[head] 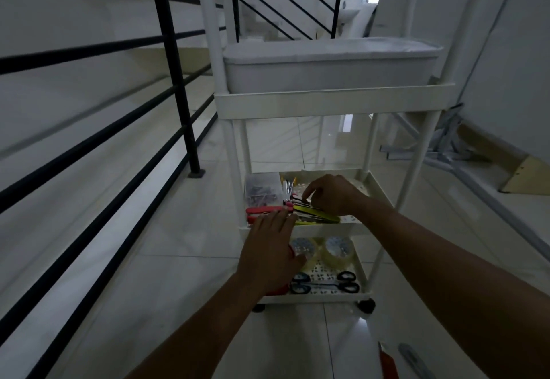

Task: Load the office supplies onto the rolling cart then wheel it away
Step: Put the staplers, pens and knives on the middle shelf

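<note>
Office supplies are set out on the middle shelf (327,227) of a white rolling cart (327,104) beside a black stair railing (166,51). The right grip (333,197) is curled, its fingertips pinched on a thin dark item (299,200) too small to be identified. A yellow-green tool (318,213) lies just beneath that grip, its long axis running across the shelf from the left grip's side toward the right wrist. The left grip (268,247) is held flat with fingers straight over a red tool (262,209) at the shelf's front edge; contact cannot be confirmed. A clear box (262,189) sits beyond the left grip's fingertips. Below both grips, two tape rolls (337,250) and black scissors (324,284) are stowed on the bottom shelf (315,298). The right grip is judged nearer to the long tools. Loading appears nearly done: a red object (387,360) and a grey one (413,357) are seen on the floor (148,259), nearer the person than the right grip, and the cart is not yet wheeled off.
</note>
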